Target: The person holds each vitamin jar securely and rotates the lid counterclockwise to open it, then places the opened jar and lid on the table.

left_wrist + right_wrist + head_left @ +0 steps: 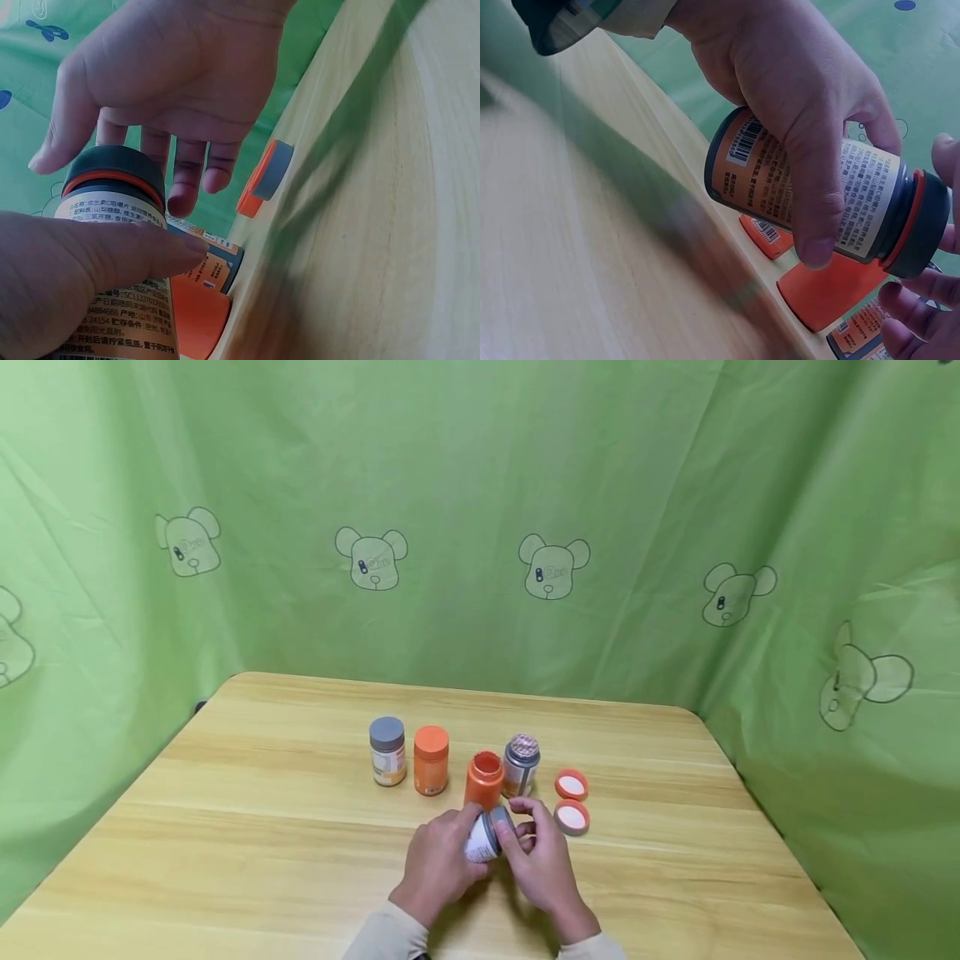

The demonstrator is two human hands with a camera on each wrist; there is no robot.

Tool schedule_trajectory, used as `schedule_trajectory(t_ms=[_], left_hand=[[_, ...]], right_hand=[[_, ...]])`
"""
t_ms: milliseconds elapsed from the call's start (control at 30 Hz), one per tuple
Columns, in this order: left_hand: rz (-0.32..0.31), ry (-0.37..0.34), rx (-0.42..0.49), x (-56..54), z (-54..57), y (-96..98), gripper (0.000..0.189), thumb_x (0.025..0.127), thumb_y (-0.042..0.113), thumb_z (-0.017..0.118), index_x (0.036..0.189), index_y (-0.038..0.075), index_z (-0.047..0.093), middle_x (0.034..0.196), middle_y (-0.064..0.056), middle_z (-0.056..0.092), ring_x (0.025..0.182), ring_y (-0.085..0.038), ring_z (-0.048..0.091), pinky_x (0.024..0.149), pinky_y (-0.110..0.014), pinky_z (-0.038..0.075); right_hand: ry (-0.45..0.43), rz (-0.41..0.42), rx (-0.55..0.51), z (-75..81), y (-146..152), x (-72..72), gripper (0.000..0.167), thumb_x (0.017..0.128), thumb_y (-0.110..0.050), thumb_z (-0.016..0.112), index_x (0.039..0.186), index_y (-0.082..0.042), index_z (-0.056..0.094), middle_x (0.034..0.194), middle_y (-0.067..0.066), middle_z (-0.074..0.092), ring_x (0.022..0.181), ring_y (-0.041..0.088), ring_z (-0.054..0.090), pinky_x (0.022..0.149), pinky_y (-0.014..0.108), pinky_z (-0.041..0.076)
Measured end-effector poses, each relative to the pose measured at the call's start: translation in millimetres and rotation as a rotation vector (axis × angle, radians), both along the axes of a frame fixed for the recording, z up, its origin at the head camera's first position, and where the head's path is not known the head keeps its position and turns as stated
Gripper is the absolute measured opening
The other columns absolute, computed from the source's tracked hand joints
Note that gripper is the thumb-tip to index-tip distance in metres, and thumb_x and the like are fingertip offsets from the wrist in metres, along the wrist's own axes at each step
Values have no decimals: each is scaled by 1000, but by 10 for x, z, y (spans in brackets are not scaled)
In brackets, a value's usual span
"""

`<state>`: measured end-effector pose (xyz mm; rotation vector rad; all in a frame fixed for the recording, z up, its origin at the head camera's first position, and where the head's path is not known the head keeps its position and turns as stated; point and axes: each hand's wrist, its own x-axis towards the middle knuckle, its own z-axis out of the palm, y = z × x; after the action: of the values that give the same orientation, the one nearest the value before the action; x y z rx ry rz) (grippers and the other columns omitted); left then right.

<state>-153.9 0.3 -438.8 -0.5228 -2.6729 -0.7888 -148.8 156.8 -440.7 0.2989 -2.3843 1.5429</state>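
My left hand grips a tilted supplement bottle with a printed label, its thumb across the label. The bottle's dark grey cap is on, with an orange ring showing beneath it. Around the cap is my right hand, fingers loosely spread; in the left wrist view its thumb stands apart from the cap. Whether its fingertips touch the far side is hidden. Just beyond the hands stand a lidless orange bottle and a grey bottle with a patterned seal over its mouth.
Left of these stand a grey-capped bottle and an orange bottle with its cap on. To the right lie an orange lid and a grey-and-orange lid, white linings up. A green curtain hangs behind the wooden table.
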Motion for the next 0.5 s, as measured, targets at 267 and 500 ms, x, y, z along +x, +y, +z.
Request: schedule_trajectory(t_ms=[267,500], left_hand=[[7,-24,7,-11,-6,-7,62,56,21,93,109,14,61,84,-5,65,66,-16,58,60,-31,47],[-2,8,15,-13,-21,-13,61,56,21,93,107,14,60,82,-4,65,64,-15,56,58,-30,46]], right_hand=[[-2,26,-23,4,-1,11,34,91,-8,65,121,3,53,118,18,57,86,22,60,74,27,50],[50,55,-19,-19,-5,6,37,91,-7,63,124,4,51,122,20,55,94,25,61,77,30,52]])
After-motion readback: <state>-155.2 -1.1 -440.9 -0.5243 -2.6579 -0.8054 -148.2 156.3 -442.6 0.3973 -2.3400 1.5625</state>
